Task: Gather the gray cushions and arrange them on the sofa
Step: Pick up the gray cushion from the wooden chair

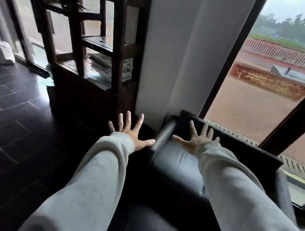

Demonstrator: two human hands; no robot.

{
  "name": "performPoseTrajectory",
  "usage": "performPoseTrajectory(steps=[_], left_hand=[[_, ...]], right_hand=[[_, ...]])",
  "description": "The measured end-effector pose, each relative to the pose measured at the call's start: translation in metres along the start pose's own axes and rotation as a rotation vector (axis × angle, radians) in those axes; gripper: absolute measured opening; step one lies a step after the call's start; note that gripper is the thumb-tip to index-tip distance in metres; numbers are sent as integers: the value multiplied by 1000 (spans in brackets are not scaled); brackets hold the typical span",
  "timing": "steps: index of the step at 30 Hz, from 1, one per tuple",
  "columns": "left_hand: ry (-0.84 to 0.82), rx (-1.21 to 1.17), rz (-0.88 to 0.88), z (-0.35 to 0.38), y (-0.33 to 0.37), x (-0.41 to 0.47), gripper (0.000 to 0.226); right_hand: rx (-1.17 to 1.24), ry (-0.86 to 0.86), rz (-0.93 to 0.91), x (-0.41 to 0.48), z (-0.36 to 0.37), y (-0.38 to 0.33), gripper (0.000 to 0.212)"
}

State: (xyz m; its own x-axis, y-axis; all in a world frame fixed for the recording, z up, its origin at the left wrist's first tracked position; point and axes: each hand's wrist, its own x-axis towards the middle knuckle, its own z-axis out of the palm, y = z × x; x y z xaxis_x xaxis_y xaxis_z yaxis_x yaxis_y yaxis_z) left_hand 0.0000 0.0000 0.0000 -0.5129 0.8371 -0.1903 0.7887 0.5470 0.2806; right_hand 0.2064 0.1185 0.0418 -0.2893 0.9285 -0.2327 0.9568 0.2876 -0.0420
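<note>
Hands spread and empty: left hand [128, 131] at frame centre, right hand [198, 138] over gray cushion [178, 163] on sofa [240, 146]. Likely soft, light; best pinched at edges.

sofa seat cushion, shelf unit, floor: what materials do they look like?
Gray cushion: looks like smooth leather or vinyl; soft sheen and creases under the right hand. Could be satin fabric.
Shelf unit: dark stained wood, going by the posts and rails.
Floor: dark glossy tile or plank; visible joints and window glare.
</note>
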Motion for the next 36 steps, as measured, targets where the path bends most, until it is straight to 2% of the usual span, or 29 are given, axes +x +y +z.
performPoseTrajectory(steps=[5, 11, 16, 25, 30, 36], left_hand=[[3, -3, -272, 0, -147, -37, 110], [0, -88, -616, 6, -298, -123, 111], [-2, -189, -913, 13, -397, -206, 112], [107, -282, -1362, 10, -541, -311, 113], [164, -342, -1545, 2, -598, -346, 115], [174, -385, -1664, -14, -655, -371, 116]], right_hand=[[-72, -32, -281, -18, 55, -142, 112], [-196, -173, -583, -59, 119, -303, 110], [-300, -244, -862, -117, 158, -434, 108], [-419, -273, -1349, -223, 210, -642, 106], [-488, -319, -1465, -250, 221, -733, 106], [-567, -317, -1532, -281, 241, -829, 107]])
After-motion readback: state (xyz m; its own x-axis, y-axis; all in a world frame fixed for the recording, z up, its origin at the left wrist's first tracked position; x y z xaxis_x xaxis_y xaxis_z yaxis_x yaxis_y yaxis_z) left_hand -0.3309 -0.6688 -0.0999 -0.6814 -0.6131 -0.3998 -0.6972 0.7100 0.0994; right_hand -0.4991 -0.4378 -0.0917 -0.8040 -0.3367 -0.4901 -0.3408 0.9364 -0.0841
